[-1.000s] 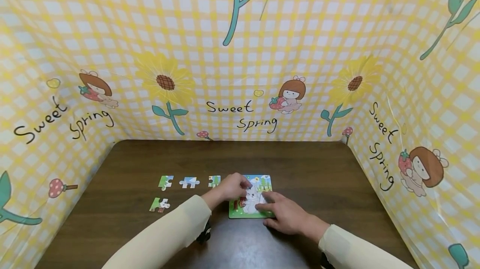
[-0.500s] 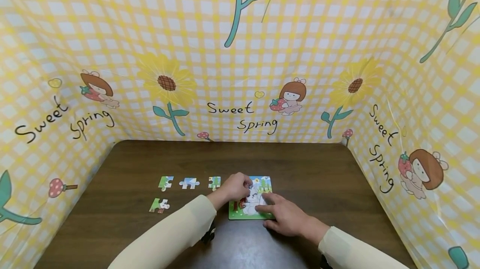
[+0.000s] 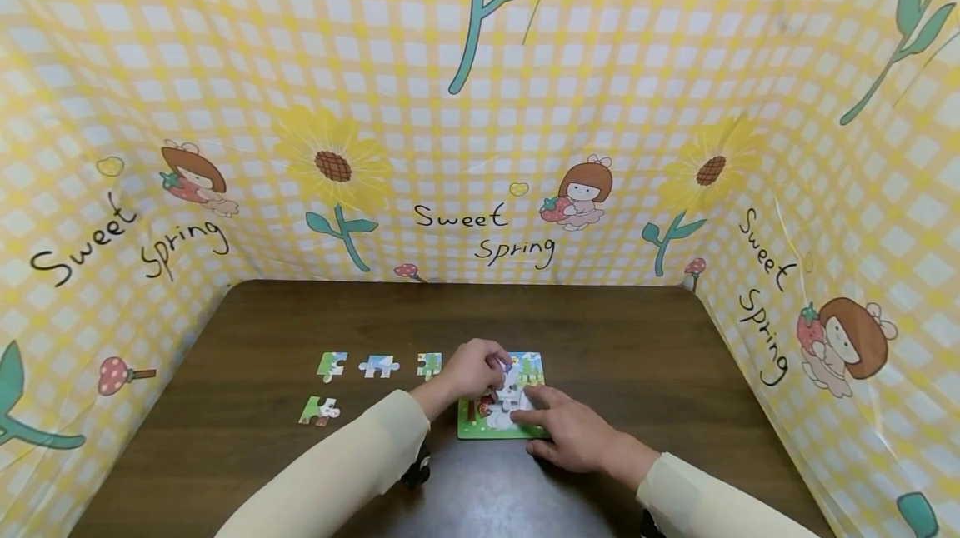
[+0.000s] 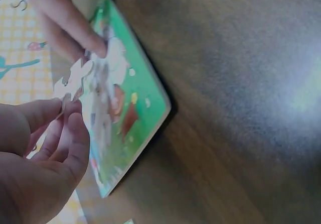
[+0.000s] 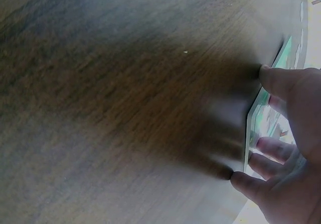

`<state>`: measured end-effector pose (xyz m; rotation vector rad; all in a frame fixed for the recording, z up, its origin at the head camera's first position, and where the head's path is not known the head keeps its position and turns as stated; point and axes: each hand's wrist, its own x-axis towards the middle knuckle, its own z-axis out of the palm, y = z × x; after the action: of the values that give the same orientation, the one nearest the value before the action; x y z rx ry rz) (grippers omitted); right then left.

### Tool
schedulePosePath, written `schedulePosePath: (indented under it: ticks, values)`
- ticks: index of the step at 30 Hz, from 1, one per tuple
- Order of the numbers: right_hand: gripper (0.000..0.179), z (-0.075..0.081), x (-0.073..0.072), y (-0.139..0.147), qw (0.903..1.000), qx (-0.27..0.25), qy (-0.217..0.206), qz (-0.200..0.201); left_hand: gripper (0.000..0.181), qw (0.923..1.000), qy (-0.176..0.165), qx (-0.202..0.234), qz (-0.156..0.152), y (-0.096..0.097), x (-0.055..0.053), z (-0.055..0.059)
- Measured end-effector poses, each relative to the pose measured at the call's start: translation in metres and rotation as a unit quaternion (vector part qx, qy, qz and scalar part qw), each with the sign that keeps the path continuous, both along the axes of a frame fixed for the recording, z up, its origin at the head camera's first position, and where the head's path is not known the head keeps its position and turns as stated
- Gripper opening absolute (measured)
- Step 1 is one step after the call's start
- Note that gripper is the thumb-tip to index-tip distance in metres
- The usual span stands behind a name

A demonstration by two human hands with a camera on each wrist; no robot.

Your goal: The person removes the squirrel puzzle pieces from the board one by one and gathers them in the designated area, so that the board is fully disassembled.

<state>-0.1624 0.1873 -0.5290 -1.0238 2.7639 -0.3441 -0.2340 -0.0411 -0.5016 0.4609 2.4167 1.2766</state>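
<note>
A jigsaw board [image 3: 480,431] with a green border and a white cartoon animal lies on the dark wooden table. My left hand [image 3: 472,369] is above its left side, pinching a jigsaw piece [image 4: 75,81] between thumb and fingertips; the left wrist view shows the piece raised and tilted over the picture. My right hand [image 3: 577,430] rests at the board's right side with extended fingers. In the right wrist view, its thumb [image 5: 276,78] is at the board's near edge and some fingers lie over the board. The hands cover part of the picture.
Several loose jigsaw pieces lie left of the board, among them a blue one [image 3: 378,366], one with trees [image 3: 429,364] and a green-and-white one [image 3: 320,410]. A yellow checked cloth [image 3: 480,138] stands around the table's back and sides.
My left hand first shifts slightly right over the board, then its fingers rise a little with the piece, which now tilts. My right hand stays where it was.
</note>
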Motion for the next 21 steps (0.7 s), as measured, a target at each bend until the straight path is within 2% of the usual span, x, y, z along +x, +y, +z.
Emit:
schedulePosePath:
  ticks: [5,9,15,21]
  values:
    - [0.048,0.000,0.000,-0.001,1.0000,0.003,0.000,0.000,0.018,0.9997,-0.008,0.020,0.011,-0.012,0.002,0.012]
    - [0.048,0.002,0.001,-0.002,1.0000,0.003,0.002,0.001,0.019,0.9991,-0.015,0.036,0.019,-0.030,0.007,0.022]
    - [0.047,0.004,0.003,-0.003,1.0000,0.001,-0.001,-0.004,0.017,0.9976,-0.028,0.057,0.028,-0.073,0.017,0.031]
    - [0.048,0.003,0.003,-0.003,1.0000,0.002,0.003,-0.006,0.016,0.9977,-0.015,0.057,0.033,-0.119,0.026,0.028]
